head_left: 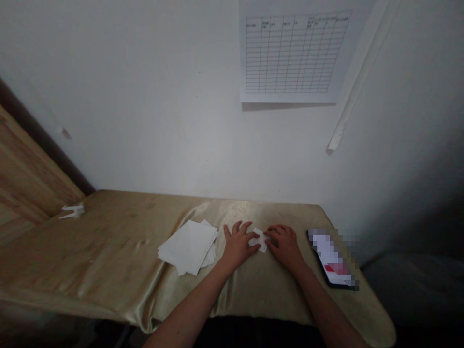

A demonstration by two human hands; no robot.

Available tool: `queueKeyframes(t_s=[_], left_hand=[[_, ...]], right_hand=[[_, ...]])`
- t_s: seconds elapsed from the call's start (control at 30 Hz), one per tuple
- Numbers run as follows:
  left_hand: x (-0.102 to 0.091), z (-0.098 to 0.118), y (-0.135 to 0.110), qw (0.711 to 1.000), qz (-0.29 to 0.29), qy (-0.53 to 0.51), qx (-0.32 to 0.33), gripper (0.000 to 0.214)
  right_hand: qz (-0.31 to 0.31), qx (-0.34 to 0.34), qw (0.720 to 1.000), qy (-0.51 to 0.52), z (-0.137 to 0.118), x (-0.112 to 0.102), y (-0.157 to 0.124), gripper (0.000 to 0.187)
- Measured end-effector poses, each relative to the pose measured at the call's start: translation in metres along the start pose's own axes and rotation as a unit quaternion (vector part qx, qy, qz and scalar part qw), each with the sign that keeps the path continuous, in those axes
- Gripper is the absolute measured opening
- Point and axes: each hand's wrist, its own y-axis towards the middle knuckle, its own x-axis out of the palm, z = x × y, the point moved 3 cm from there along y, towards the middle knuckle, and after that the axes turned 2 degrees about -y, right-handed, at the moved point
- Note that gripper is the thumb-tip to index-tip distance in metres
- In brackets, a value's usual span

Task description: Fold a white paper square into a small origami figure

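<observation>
A small piece of white paper (261,242), possibly folded, lies on the cloth-covered table between my hands. My left hand (238,242) has its thumb and index finger on the paper's left edge, while its other fingers stretch out over the cloth. From the other side, my right hand (286,245) holds the paper's right edge with thumb and fingertips, its fingers bent. Left of my left hand is a loose stack of white paper sheets (188,246), turned at differing angles. Any creases in the small paper are too faint to make out.
A phone (331,261) with a lit, partly blurred screen lies at the right. White scraps (72,211) rest at the far left beside a wooden panel (29,169). The gold tablecloth (108,251) is wrinkled. A printed table sheet (293,58) hangs on the white wall behind.
</observation>
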Motion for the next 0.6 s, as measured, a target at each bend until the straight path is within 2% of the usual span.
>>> queueKeyframes(t_s=[0.17, 0.33, 0.6], left_hand=[[0.0, -0.004, 0.001, 1.0, -0.014, -0.017, 0.012, 0.033], [-0.005, -0.014, 0.003, 0.989, -0.111, -0.065, 0.069, 0.047], [-0.015, -0.029, 0.006, 0.984, -0.133, -0.103, 0.063, 0.045]], right_hand=[[-0.037, -0.038, 0.999, -0.007, -0.007, -0.001, -0.003, 0.037], [-0.053, -0.049, 0.997, 0.014, -0.011, -0.003, -0.004, 0.035], [-0.078, -0.046, 0.995, 0.048, -0.015, -0.006, -0.005, 0.036]])
